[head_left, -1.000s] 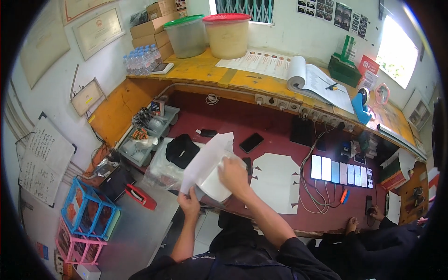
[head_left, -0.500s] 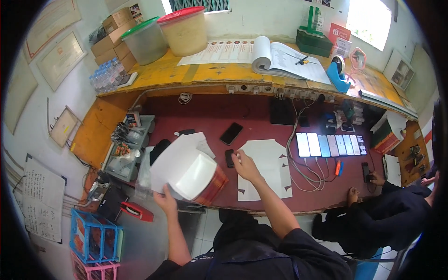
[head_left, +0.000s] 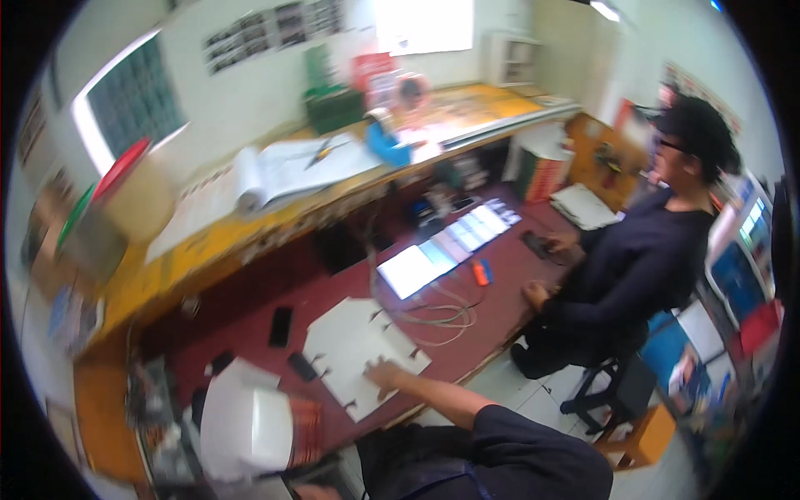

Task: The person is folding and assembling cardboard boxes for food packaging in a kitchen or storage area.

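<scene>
The right hand (head_left: 385, 375) rests, fingers open, on the white card (head_left: 337, 337); the left hand's (head_left: 318, 492) fingers cannot be told. The pad's (head_left: 287, 167) writing is blurred.

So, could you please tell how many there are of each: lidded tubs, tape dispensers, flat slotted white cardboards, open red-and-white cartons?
Lidded tubs (red-lidded tub, green-lidded tub): 2
Tape dispenser: 1
Flat slotted white cardboard: 1 visible
Open red-and-white carton: 1
Total: 5

Widespread motion blur; blown-out window (head_left: 425, 25); dark rim
</scene>
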### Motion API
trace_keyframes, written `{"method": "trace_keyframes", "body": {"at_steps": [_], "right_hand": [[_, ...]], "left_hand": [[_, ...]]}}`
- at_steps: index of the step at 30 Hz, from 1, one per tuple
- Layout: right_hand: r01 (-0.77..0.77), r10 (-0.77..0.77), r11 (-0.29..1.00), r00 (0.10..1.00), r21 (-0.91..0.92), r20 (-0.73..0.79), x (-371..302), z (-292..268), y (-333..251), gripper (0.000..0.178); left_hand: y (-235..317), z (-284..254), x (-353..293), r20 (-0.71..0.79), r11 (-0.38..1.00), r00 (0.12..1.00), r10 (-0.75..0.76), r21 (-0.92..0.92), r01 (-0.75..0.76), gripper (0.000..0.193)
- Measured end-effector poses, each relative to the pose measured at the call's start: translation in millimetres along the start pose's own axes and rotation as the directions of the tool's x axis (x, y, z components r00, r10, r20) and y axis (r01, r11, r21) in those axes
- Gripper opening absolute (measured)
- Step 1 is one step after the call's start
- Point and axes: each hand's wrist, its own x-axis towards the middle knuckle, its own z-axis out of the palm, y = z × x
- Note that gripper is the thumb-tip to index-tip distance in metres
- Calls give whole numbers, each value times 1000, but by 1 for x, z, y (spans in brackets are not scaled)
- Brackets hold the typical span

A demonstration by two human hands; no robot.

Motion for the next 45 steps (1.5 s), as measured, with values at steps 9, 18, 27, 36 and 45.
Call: {"method": "trace_keyframes", "body": {"at_steps": [9,18,27,36,45], "right_hand": [[25,-43,992,988,-123,-150,6,56,-15,79],[137,-138,990,990,-14,-38,-8,43,-26,72],[204,-140,935,964,289,-228,-33,22,-19,30],[101,-44,930,986,355,-163,-53,-26,-47,40],[231,-79,670,967,706,-241,-7,45,13,25]], "left_hand": [[192,130,-103,163,826,813,560,-192,-530,34],[181,122,-80,-10,733,760,649,-261,-629,29],[13,104,-67,-214,845,885,414,-272,-461,25],[7,20,-198,71,268,293,953,-645,-716,23],[87,2,-237,57,-175,-257,965,-592,-787,57]]}}
